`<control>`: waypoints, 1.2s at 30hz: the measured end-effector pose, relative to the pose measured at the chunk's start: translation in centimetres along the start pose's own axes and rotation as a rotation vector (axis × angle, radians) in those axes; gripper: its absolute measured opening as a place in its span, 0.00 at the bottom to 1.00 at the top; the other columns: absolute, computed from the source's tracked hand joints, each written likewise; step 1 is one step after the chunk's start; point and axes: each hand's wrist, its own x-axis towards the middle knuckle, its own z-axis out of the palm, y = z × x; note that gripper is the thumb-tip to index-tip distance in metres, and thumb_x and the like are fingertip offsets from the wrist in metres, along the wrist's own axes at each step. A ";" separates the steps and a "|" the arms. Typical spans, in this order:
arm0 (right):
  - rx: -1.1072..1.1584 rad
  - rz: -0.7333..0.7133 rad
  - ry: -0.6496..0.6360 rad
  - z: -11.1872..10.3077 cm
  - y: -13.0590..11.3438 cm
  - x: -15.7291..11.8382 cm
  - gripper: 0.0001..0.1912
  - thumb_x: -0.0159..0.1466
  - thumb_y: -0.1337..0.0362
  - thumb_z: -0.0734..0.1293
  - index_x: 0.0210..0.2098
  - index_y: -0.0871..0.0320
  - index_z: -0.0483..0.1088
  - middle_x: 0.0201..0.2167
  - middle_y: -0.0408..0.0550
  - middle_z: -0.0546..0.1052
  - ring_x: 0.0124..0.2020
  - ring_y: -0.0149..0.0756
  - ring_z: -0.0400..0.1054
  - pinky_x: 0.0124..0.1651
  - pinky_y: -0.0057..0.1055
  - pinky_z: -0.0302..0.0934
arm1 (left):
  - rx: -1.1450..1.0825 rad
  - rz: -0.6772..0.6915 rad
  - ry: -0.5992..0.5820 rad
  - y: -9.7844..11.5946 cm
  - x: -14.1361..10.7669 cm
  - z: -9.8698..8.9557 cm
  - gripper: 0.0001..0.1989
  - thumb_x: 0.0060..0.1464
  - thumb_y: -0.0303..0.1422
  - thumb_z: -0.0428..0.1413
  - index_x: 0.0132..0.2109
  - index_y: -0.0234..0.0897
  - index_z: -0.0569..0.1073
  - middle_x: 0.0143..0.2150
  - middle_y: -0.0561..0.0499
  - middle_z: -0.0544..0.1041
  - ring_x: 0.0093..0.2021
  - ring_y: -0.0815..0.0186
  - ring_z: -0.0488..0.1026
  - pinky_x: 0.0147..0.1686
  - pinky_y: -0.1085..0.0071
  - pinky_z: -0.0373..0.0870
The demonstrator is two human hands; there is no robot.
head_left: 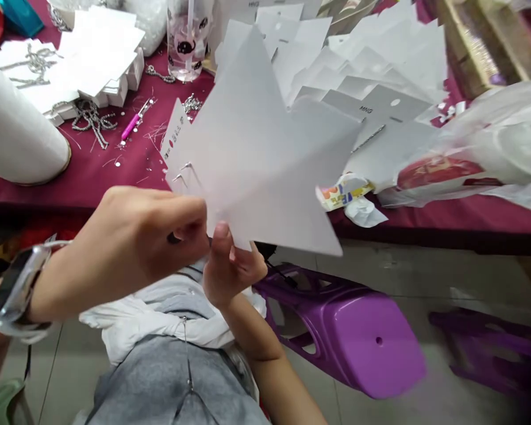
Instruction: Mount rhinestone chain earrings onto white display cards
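A large pale star-shaped sheet is held up in front of me, above the table edge. My left hand, with a watch on its wrist, has its fingers pinched at the sheet's lower left edge; what lies between the fingertips is hidden. My right hand grips the bottom of the sheet, thumb on the near side. Two small metal prongs stick out at the sheet's left side. Behind them shows a white card with small printed marks.
On the red table are stacked white cards, a pink tool, a clear cup, grey printed cards, a white roll and a plastic bag. A purple stool stands below right.
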 end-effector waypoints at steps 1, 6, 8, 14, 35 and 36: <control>0.039 -0.012 0.126 0.5 -0.2 0.2 0.12 0.60 0.52 0.61 0.31 0.52 0.71 0.31 0.45 0.76 0.43 0.41 0.71 0.52 0.47 0.62 | -0.012 0.005 -0.055 -0.3 1.1 -0.2 0.15 0.53 0.34 0.50 0.20 0.37 0.68 0.14 0.58 0.61 0.16 0.76 0.51 0.20 0.73 0.50; 0.343 0.266 0.317 1.9 -0.2 2.5 0.12 0.59 0.57 0.61 0.34 0.58 0.69 0.31 0.45 0.75 0.42 0.34 0.70 0.49 0.36 0.66 | -0.330 -0.153 -0.521 -3.8 7.1 3.1 0.09 0.43 0.31 0.54 0.18 0.36 0.70 0.16 0.57 0.68 0.18 0.76 0.63 0.19 0.77 0.57; 0.463 0.419 0.324 1.6 0.4 3.5 0.11 0.58 0.58 0.60 0.35 0.58 0.68 0.33 0.46 0.75 0.43 0.32 0.70 0.49 0.34 0.65 | -0.484 -0.238 -0.679 -5.1 8.9 5.3 0.08 0.42 0.29 0.54 0.19 0.36 0.72 0.17 0.55 0.71 0.20 0.73 0.68 0.21 0.77 0.62; 0.464 0.506 0.250 -0.8 1.9 4.0 0.23 0.57 0.60 0.64 0.50 0.59 0.58 0.45 0.52 0.72 0.46 0.33 0.69 0.50 0.34 0.64 | -0.684 -0.296 -0.833 -7.1 10.5 9.6 0.08 0.41 0.26 0.53 0.19 0.36 0.73 0.17 0.54 0.73 0.20 0.70 0.71 0.22 0.76 0.67; -0.763 -0.324 -0.668 -6.9 2.1 10.3 0.04 0.60 0.71 0.63 0.30 0.59 0.68 0.33 0.46 0.73 0.37 0.35 0.62 0.42 0.32 0.58 | -0.534 -0.114 -0.877 -8.0 10.2 10.7 0.07 0.44 0.32 0.54 0.22 0.37 0.73 0.18 0.58 0.72 0.20 0.74 0.68 0.21 0.79 0.59; -0.759 -0.328 -0.658 -6.9 2.2 10.2 0.05 0.60 0.72 0.62 0.29 0.59 0.67 0.32 0.46 0.73 0.37 0.35 0.62 0.42 0.32 0.57 | -0.505 -0.106 -0.838 -7.8 10.0 10.4 0.07 0.44 0.32 0.55 0.22 0.37 0.72 0.18 0.58 0.71 0.20 0.74 0.68 0.22 0.79 0.59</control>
